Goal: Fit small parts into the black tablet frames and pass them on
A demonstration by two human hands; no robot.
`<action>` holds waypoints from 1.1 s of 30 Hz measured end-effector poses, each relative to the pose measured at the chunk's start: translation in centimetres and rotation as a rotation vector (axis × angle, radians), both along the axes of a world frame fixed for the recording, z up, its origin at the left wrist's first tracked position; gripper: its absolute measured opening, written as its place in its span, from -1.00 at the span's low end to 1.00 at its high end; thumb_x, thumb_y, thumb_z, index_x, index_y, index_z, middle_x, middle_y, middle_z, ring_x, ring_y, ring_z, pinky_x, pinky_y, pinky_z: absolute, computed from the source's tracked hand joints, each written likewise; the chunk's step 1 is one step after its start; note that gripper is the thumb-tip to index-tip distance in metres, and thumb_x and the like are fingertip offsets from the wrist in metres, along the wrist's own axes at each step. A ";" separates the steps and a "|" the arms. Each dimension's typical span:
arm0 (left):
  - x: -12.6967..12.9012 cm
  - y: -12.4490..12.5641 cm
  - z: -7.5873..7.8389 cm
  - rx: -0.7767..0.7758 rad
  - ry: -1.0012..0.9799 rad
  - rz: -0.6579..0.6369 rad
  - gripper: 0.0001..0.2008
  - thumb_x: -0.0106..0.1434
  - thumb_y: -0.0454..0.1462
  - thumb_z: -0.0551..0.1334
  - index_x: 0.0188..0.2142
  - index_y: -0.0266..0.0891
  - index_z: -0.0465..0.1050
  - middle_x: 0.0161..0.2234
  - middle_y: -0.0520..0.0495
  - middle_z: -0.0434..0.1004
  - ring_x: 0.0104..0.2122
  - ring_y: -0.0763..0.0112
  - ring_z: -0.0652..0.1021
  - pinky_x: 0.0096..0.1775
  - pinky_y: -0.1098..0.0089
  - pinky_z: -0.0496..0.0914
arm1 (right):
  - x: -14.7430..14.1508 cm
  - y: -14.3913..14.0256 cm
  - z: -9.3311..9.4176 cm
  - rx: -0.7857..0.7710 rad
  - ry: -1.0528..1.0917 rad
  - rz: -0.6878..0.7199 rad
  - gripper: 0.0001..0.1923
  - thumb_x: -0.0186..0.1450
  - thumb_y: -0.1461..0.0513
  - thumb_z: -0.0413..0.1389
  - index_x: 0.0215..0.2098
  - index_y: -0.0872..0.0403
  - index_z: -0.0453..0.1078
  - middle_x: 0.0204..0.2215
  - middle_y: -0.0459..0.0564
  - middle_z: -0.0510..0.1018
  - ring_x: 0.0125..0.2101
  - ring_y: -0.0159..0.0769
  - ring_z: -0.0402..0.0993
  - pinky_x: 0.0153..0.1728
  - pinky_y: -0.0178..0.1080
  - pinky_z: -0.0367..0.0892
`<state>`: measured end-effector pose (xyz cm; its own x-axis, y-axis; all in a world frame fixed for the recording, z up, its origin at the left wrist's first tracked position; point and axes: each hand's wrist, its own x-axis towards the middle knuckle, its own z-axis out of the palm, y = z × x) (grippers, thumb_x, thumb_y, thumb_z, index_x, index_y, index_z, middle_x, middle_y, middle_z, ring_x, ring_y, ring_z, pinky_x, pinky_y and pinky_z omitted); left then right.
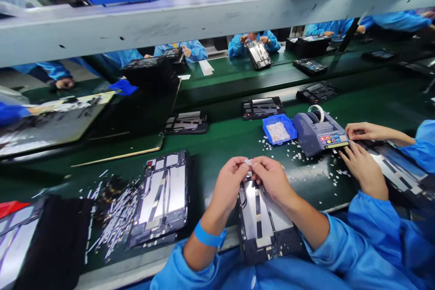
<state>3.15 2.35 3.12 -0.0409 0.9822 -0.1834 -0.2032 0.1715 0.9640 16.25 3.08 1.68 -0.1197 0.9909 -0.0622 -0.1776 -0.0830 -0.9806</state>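
My left hand (228, 183) and my right hand (272, 180) meet, thumbs and fingertips pinched together around a small whitish strip (248, 162). Whether it is tape or a liner, I cannot tell. Just below the fingers is the upper end of an opened tablet-like device (251, 204), with silver battery panels, dark ribbon cables and a circuit board at its near end. It lies at the bench's front edge, against my body. To its left rests a stack of similar opened devices (166, 190).
A blue tray (279, 129) of small white pieces stands beside a grey tape dispenser (319, 133), with white scraps scattered around. Thin strips (115, 217) lie heaped at left. A co-worker's hands (365, 163) work at right. A shelf beam (204, 16) crosses above the bench.
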 end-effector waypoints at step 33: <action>-5.1 2.2 -2.0 0.134 1.020 -0.333 -0.82 0.35 -0.24 0.13 -0.37 -0.16 0.44 -0.34 -0.06 0.48 -0.25 0.20 0.47 -0.19 0.25 0.31 | 4.3 7.2 -3.5 1.269 -1.288 0.607 -0.72 0.50 0.29 0.03 0.13 0.09 0.45 -0.22 0.08 0.53 -0.29 -0.19 0.25 -0.36 -0.17 0.02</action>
